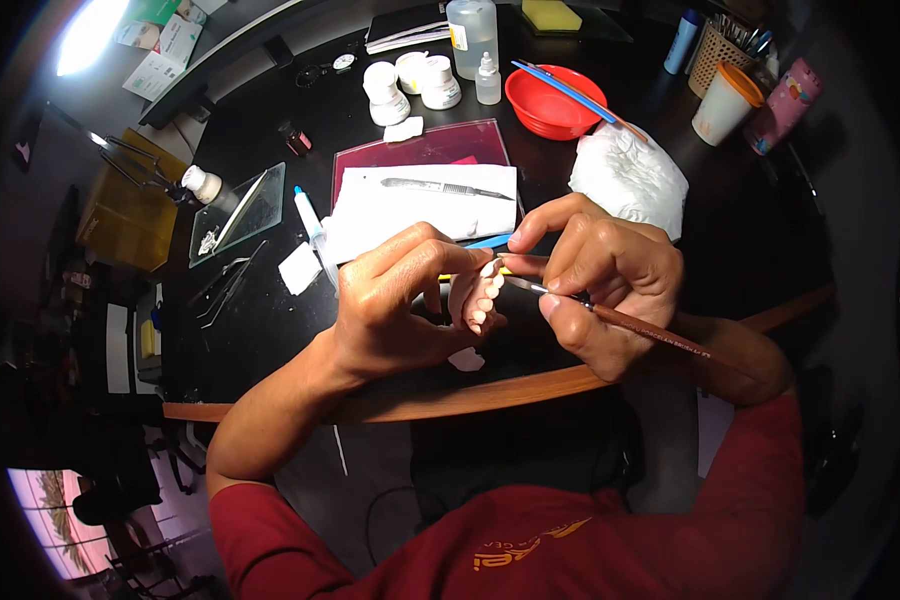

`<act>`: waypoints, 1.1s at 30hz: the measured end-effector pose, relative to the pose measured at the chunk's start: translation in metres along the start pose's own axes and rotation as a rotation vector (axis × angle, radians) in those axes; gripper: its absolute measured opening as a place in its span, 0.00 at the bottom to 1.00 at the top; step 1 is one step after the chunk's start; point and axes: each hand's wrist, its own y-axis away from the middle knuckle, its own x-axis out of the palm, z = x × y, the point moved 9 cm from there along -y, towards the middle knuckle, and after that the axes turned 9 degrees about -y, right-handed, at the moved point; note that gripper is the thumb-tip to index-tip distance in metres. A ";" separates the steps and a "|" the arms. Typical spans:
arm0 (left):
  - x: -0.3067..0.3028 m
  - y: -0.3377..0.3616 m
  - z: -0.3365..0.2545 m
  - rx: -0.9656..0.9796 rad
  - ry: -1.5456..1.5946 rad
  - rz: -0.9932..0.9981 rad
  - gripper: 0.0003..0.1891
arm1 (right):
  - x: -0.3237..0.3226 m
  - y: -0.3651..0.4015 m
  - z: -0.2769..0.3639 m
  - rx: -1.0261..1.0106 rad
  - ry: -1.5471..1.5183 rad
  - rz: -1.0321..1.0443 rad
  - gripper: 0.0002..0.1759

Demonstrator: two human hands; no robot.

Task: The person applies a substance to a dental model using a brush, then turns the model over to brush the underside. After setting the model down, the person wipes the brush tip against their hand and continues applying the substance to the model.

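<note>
My left hand (395,285) is closed around a dental model (467,305), its thumb below and fingers above, with the row of pale teeth facing right. In my right hand (615,270) is a porcelain brush (660,335) with a brown wooden handle, gripped between thumb and fingers. The brush's tip end points left, right at the upper teeth of the model. My right index fingertip comes close to my left fingertips at the top of the model. Behind the hands lies a white paper towel (370,215) with a metal carving knife (445,188) on it.
A red bowl (545,122) with blue-handled brushes across it stands behind my right hand, beside crumpled white tissue (630,180). White jars (438,85) and a clear bottle (473,40) stand at the back. Tweezers (232,290), a syringe (315,232) and a glass slab (255,215) lie left.
</note>
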 end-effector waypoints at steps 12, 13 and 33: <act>0.000 -0.001 -0.002 0.016 -0.034 -0.014 0.19 | 0.001 0.000 0.001 -0.024 0.033 0.014 0.06; 0.000 -0.001 -0.002 0.009 -0.043 0.002 0.19 | 0.000 -0.001 0.001 -0.021 0.033 0.005 0.06; 0.000 -0.001 -0.002 0.022 -0.039 -0.006 0.17 | 0.001 -0.001 0.004 -0.058 0.076 0.008 0.07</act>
